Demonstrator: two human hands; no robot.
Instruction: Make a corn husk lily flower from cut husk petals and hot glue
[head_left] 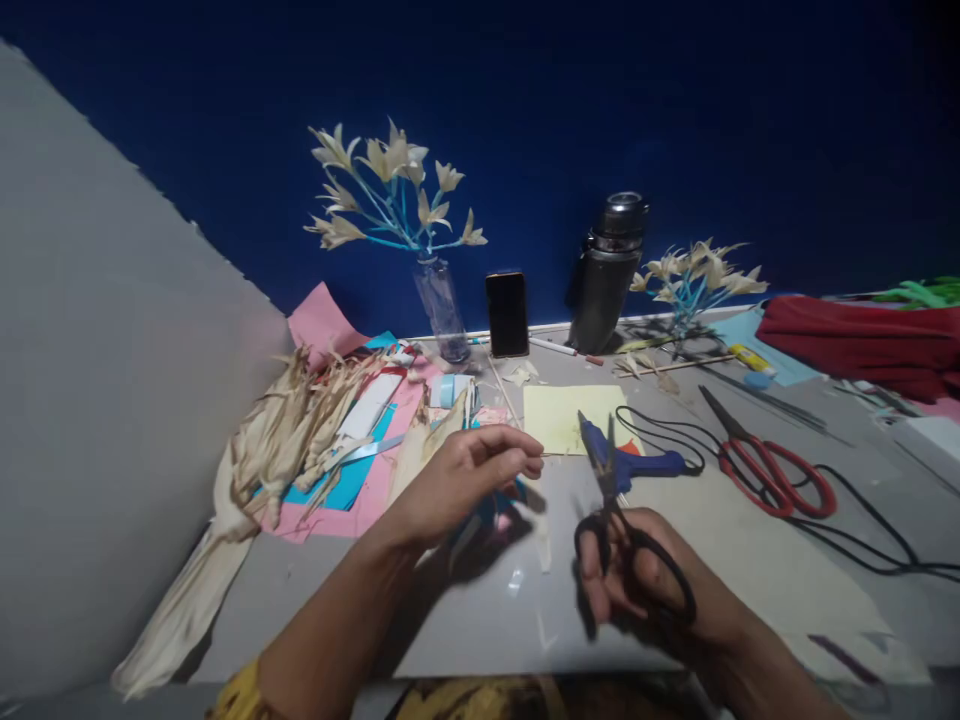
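Observation:
My right hand [645, 570] grips black-handled scissors [609, 490], fingers and thumb in the loops and blades pointing up and away from me. The blades look slightly parted. My left hand [480, 465] hovers over the table in front of me, its fingers curled towards the thumb. Whatever it pinches is hidden; bits of blue show under the fingers. A pale strip of husk [544, 545] is just below that hand. Beyond the scissors lies a blue glue gun [645, 463], partly behind the blades, beside a yellow paper sheet [559, 415].
Dried husks [262, 440] are heaped at left over pink and blue paper. Husk flowers [390, 160] stand in a clear bottle [442, 310]. Behind are a phone [508, 315], a dark flask [607, 275] and more flowers [697, 275]. Red-handled scissors [776, 475] and a black cord lie right.

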